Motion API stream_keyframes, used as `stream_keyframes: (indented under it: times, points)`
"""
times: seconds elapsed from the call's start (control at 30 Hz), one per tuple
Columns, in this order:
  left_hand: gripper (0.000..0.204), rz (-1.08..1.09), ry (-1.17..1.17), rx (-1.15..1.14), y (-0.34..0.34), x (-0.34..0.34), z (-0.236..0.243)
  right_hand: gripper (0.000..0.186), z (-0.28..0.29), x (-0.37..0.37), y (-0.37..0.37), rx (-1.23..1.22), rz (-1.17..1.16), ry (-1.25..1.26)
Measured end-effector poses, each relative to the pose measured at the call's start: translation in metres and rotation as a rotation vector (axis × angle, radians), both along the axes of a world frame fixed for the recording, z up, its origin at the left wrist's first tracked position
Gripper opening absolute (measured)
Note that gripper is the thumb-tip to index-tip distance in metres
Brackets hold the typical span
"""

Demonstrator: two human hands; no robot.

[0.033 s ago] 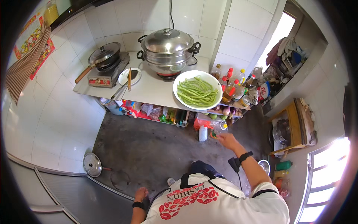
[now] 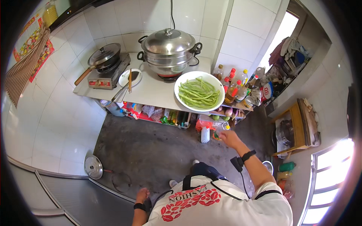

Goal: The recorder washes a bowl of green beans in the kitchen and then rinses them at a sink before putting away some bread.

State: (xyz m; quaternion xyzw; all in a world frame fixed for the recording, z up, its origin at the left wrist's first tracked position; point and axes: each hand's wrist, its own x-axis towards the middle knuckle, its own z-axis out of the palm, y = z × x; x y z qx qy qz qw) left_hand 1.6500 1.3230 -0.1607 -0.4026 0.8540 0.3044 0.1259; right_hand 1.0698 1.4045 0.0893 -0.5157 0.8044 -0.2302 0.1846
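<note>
My right hand [image 2: 230,139] reaches forward and down, its fingers beside a small clear bottle with a yellow cap [image 2: 221,130] on the floor by a white bottle [image 2: 204,134]. It holds nothing that I can see. A black band with a cable sits on that wrist. My left hand [image 2: 142,195] hangs low at my side above the dark floor, small and loosely curled, with nothing visible in it. Above the bottles, a white bowl of green beans [image 2: 199,91] rests at the right end of the white counter [image 2: 154,92].
A large steel steamer pot [image 2: 168,49] stands at the back of the counter. Left of it are a wok on a single burner [image 2: 104,60] and a plate with chopsticks [image 2: 130,78]. Sauce bottles [image 2: 237,84] crowd the right side. A pot lid [image 2: 93,167] lies on the floor.
</note>
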Motion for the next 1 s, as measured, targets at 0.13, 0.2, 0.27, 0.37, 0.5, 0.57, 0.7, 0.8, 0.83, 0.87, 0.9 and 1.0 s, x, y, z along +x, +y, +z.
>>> stream_keyframes:
  times: [0.13, 0.2, 0.27, 0.37, 0.5, 0.57, 0.7, 0.8, 0.83, 0.87, 0.9, 1.0]
  points:
    - [0.023, 1.022, 0.36, 0.695, -0.029, -0.05, 0.036, 0.027, 0.028, -0.035, -0.082, -0.084, 0.029, 0.085]
    - [0.024, 1.08, 0.387, 0.739, -0.046, -0.076, 0.058, 0.032, 0.016, -0.056, -0.124, -0.113, 0.054, 0.099]
    - [0.023, 1.082, 0.353, 0.699, -0.058, -0.1, 0.081, 0.044, 0.004, -0.069, -0.167, -0.024, 0.188, 0.288]
    - [0.022, 1.064, 0.44, 0.7, -0.075, -0.119, 0.083, 0.082, -0.017, -0.081, -0.216, 0.212, 0.325, 0.384]
    - [0.023, 1.054, 0.376, 0.615, -0.096, -0.16, 0.115, 0.092, -0.028, -0.094, -0.246, 0.35, 0.446, 0.472]
    - [0.025, 1.094, 0.358, 0.591, -0.104, -0.178, 0.124, 0.092, -0.03, -0.108, -0.258, 0.326, 0.372, 0.417]
    - [0.023, 1.08, 0.355, 0.616, -0.121, -0.194, 0.122, 0.088, -0.054, -0.104, -0.259, 0.34, 0.402, 0.518]
    - [0.019, 1.074, 0.454, 0.735, -0.142, -0.197, 0.107, 0.082, -0.038, -0.114, -0.255, 0.342, 0.492, 0.408]
    - [0.019, 1.011, 0.422, 0.721, -0.155, -0.203, 0.112, 0.08, -0.026, -0.116, -0.255, 0.38, 0.532, 0.251]
    - [0.018, 0.942, 0.394, 0.702, -0.17, -0.21, 0.116, 0.081, -0.029, -0.119, -0.256, 0.325, 0.412, 0.28]
    - [0.018, 0.921, 0.388, 0.711, -0.184, -0.218, 0.117, 0.081, -0.033, -0.113, -0.254, 0.333, 0.391, 0.28]
    - [0.018, 0.854, 0.35, 0.653, -0.221, -0.232, 0.116, 0.078, -0.038, -0.098, -0.252, 0.301, 0.274, 0.606]
